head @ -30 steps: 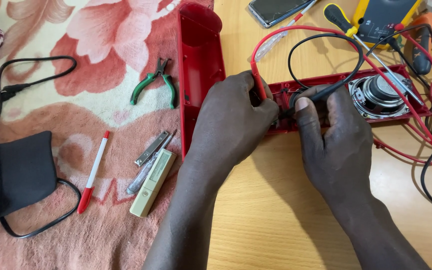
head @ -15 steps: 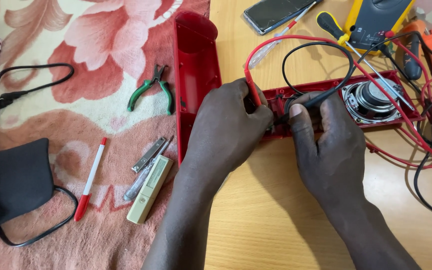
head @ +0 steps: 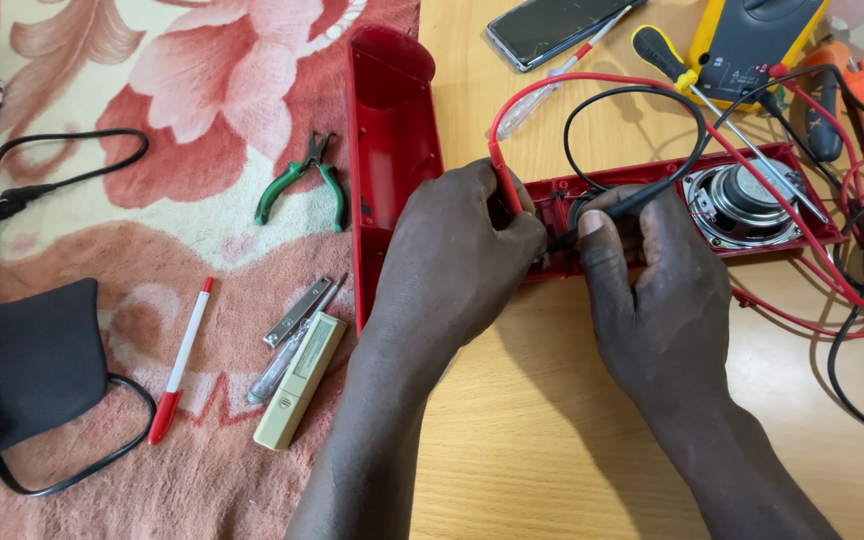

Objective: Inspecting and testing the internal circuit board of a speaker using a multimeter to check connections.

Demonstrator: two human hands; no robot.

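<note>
Single head-worn view, looking steeply down from close above both forearms, wooden counter (head: 552,450) filling the right of frame, floral cloth (head: 152,80) the left, hands centred, no second view.

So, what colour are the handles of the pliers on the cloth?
Green; the pliers show clearly in the head view, lying on the flowered cloth.

Work surface: light wooden table (head: 552,440), grain visible, occupies right half of view. Left half covered w/ floral cloth (head: 152,90), cream ground w/ large pink and red blooms, edge meeting table approx. at centre. Lighting even, soft; faint shadows only. Walls, windows not in view.
</note>
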